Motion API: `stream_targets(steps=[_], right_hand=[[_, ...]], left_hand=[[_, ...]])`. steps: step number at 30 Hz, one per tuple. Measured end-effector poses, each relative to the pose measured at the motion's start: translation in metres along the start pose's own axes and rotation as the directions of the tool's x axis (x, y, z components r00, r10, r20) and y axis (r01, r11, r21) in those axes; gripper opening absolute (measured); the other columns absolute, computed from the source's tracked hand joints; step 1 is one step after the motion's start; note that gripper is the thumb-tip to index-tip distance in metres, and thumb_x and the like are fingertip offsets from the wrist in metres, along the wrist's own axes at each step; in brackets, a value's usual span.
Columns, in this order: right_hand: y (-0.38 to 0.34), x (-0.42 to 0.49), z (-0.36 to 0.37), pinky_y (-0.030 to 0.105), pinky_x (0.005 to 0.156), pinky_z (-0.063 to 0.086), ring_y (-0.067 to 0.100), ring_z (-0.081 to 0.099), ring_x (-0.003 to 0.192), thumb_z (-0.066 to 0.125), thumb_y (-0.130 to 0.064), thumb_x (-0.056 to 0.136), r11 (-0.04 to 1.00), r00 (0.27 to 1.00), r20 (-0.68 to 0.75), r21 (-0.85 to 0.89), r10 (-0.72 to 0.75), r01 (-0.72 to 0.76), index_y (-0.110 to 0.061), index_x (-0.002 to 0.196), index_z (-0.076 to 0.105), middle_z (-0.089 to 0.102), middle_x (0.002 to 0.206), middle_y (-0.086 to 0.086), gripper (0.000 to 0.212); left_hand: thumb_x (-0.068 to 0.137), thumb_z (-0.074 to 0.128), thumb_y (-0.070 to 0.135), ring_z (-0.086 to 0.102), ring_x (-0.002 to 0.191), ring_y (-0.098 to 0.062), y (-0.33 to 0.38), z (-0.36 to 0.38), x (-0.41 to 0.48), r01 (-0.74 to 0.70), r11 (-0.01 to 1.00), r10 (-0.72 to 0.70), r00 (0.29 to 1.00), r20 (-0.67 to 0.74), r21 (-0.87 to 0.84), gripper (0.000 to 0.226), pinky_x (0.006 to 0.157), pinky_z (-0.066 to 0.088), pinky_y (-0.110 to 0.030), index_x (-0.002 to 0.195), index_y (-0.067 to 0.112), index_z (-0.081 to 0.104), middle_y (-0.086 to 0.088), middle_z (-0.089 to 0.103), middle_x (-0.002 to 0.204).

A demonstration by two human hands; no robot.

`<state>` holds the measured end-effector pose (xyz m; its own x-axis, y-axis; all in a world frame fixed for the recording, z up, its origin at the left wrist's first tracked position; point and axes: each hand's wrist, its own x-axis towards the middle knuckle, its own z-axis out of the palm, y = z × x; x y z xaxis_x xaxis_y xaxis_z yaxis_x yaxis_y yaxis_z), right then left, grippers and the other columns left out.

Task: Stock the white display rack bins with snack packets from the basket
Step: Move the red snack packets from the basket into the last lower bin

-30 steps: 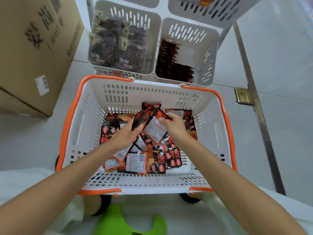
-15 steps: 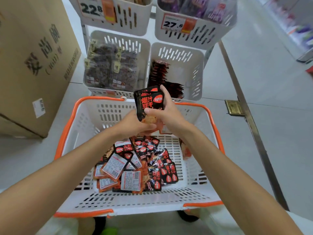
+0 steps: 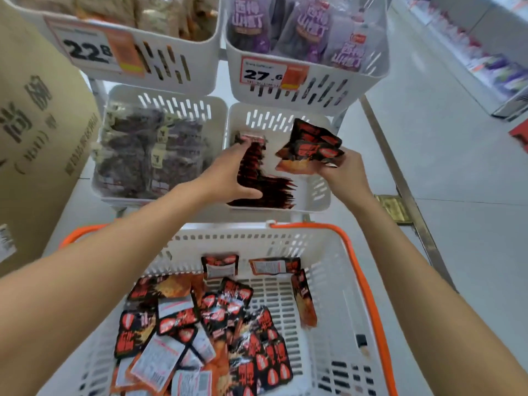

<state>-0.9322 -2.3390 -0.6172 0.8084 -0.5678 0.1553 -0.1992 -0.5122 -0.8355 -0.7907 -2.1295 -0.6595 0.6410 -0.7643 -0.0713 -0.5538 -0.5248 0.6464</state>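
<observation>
R hand (image 3: 340,174) is pinching snack packets (image 3: 311,145) above the mid-frame bin (image 3: 318,195) while L hand (image 3: 228,177) w/ straight fingers is pressing the stocked row (image 3: 268,187) aside, prob. best sliding them upright into that gap.

The basket (image 3: 328,292) is matt white perforated plastic with a smooth orange rim. Its snack packets (image 3: 217,318) are glossy film. The rack bins (image 3: 321,195) at twelve o'clock are smooth white plastic. At nine o'clock stands a matt brown cardboard box (image 3: 37,132); at three o'clock, a brassy metal plate (image 3: 393,207) lies in the smooth floor (image 3: 457,167).
</observation>
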Motion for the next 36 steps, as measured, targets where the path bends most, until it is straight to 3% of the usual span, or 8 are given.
stream_targets(steps=[3,7,13,21,26,29,32,36], right_hand=[[0.04,0.031,0.013,0.021,0.075,0.052,0.012,0.068,0.087,0.081,-0.018,0.077,0.996,0.999,-0.037,-0.079,0.038,-0.041,-0.013,0.103,0.075,0.075,0.093,-0.002,0.027],[0.08,0.057,0.054,0.017,0.091,0.043,0.019,0.063,0.109,0.077,-0.007,0.081,0.99,0.98,0.196,-0.142,0.037,-0.009,-0.01,0.115,0.07,0.066,0.109,-0.002,0.035],[0.099,0.076,0.068,0.031,0.098,0.048,0.018,0.056,0.117,0.08,-0.034,0.074,0.952,0.704,0.679,0.023,0.208,-0.304,-0.032,0.129,0.054,0.054,0.131,0.0,0.061],[0.101,0.094,0.077,0.047,0.108,0.042,0.024,0.05,0.125,0.076,-0.037,0.074,0.963,0.721,0.664,0.001,0.2,-0.269,-0.036,0.121,0.055,0.049,0.134,-0.001,0.051],[0.09,0.089,0.085,0.009,0.096,0.041,-0.02,0.047,0.111,0.073,-0.03,0.089,0.994,0.724,0.684,-0.02,0.09,-0.104,-0.036,0.13,0.045,0.05,0.124,-0.019,0.049],[0.086,0.097,0.083,0.03,0.105,0.044,-0.002,0.055,0.111,0.077,-0.047,0.08,0.985,0.735,0.66,-0.165,0.155,-0.059,-0.038,0.127,0.052,0.054,0.124,-0.016,0.054],[0.086,0.104,0.081,0.028,0.098,0.047,0.002,0.056,0.108,0.077,-0.042,0.082,0.976,0.673,0.712,-0.203,0.199,-0.075,-0.036,0.133,0.048,0.055,0.127,-0.013,0.059],[0.084,0.093,0.096,0.041,0.11,0.042,0.016,0.049,0.129,0.084,-0.043,0.074,0.98,0.675,0.711,-0.134,0.197,-0.145,-0.031,0.152,0.023,0.043,0.146,-0.007,0.1]], left_hand=[[0.071,0.074,0.067,-0.006,0.152,-0.028,-0.021,0.015,0.018,0.072,0.962,-0.082,0.996,0.029,0.263,0.12,0.124,0.008,-0.047,0.158,0.027,0.001,-0.006,-0.006,0.166],[0.071,0.066,0.076,-0.024,0.149,-0.025,-0.032,0.029,0.034,0.088,0.949,-0.1,0.995,0.026,0.304,0.122,0.121,-0.004,-0.047,0.157,0.029,-0.008,-0.004,-0.021,0.164],[0.073,0.065,0.073,-0.038,0.143,-0.023,-0.04,0.048,0.036,0.08,0.951,-0.083,0.997,-0.002,0.299,0.122,0.123,-0.005,-0.049,0.158,0.022,-0.006,-0.005,-0.025,0.163],[0.079,0.064,0.066,-0.036,0.144,-0.017,-0.043,0.053,0.036,0.079,0.966,-0.068,0.996,-0.05,0.247,0.113,0.124,-0.003,-0.046,0.158,0.018,-0.001,0.0,-0.018,0.165],[0.079,0.063,0.067,-0.037,0.144,-0.016,-0.043,0.057,0.036,0.09,0.967,-0.074,0.994,-0.075,0.239,0.113,0.124,-0.004,-0.045,0.158,0.018,0.0,0.002,-0.015,0.165],[0.08,0.063,0.066,-0.037,0.143,-0.014,-0.042,0.055,0.035,0.09,0.97,-0.075,0.994,-0.077,0.227,0.112,0.124,-0.005,-0.044,0.158,0.018,0.0,0.003,-0.016,0.165],[0.079,0.065,0.065,-0.037,0.143,-0.013,-0.041,0.055,0.034,0.095,0.971,-0.082,0.994,-0.071,0.218,0.113,0.124,-0.005,-0.044,0.158,0.019,-0.001,0.004,-0.016,0.165],[0.079,0.068,0.063,-0.036,0.143,-0.013,-0.042,0.054,0.034,0.083,0.978,-0.071,0.995,-0.071,0.192,0.113,0.124,-0.004,-0.045,0.158,0.018,0.001,0.003,-0.017,0.165]])
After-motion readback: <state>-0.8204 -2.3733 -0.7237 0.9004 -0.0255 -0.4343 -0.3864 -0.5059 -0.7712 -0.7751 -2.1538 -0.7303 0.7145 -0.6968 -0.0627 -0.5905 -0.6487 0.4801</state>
